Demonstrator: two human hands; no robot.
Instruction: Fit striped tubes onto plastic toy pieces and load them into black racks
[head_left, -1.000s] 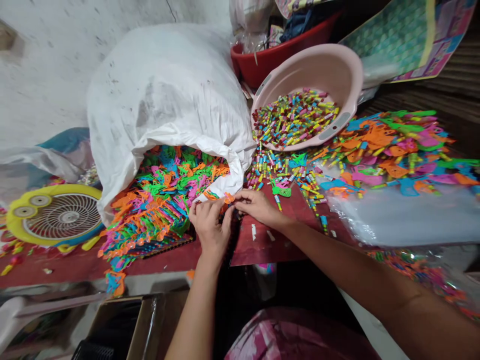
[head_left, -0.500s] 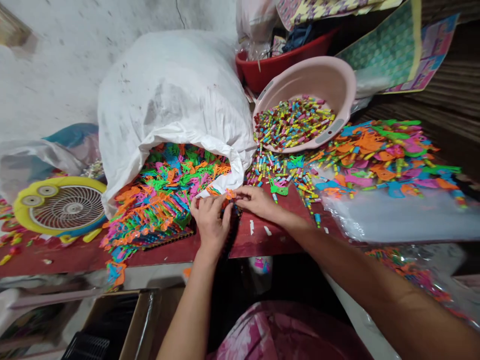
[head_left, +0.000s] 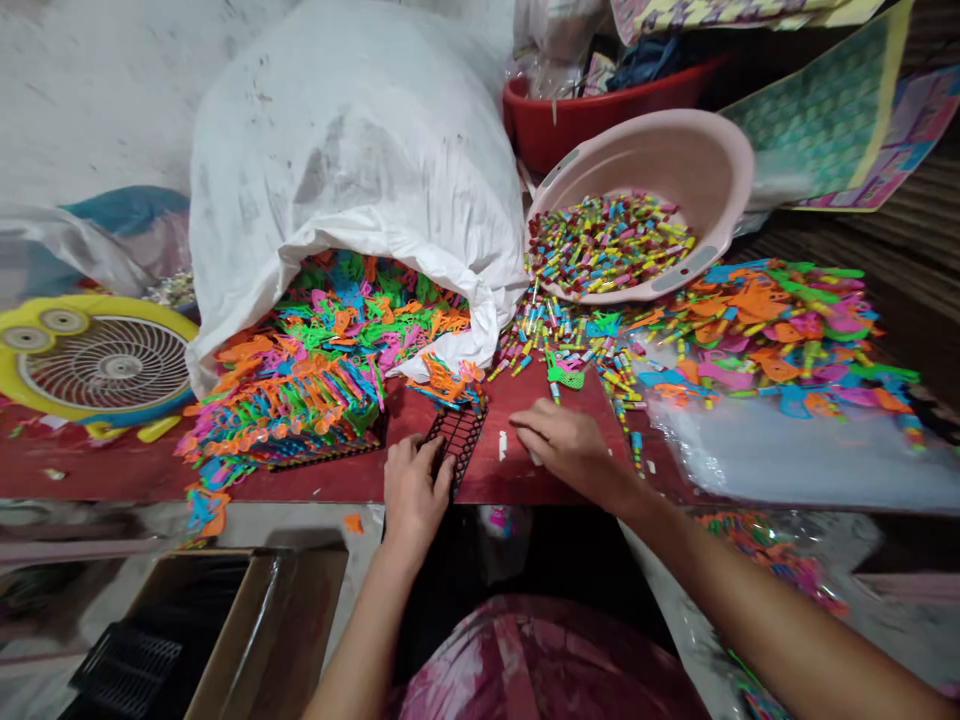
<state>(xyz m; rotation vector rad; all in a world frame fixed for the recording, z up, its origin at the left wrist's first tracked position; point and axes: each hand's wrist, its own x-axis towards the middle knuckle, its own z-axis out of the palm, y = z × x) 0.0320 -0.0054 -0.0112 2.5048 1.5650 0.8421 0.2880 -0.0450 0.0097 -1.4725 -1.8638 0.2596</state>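
My left hand (head_left: 417, 490) grips the near left side of a black grid rack (head_left: 460, 440) lying on the red table (head_left: 555, 475). Several orange and blue plastic pieces (head_left: 448, 382) stand in the rack's far end. To the right of the rack, my right hand (head_left: 559, 445) hovers over the table with its fingers bent together; whether something small is in them cannot be seen. A second rack left of my left hand is packed with colourful pieces (head_left: 292, 415). Behind it, a white sack (head_left: 360, 140) opens onto a heap of loose pieces (head_left: 360, 310).
A pink basin (head_left: 720, 165) of small coloured tubes (head_left: 611, 245) tilts at the back right, with a red basin (head_left: 555, 125) behind it. More pieces (head_left: 780, 320) lie on plastic bags (head_left: 810, 440) at right. A yellow fan (head_left: 120, 365) stands left; a cardboard box (head_left: 232, 620) is below.
My right hand has moved away from the rack to the right. My left hand has slid down to the rack's near part, uncovering the rack and its pieces. The view has shifted slightly.
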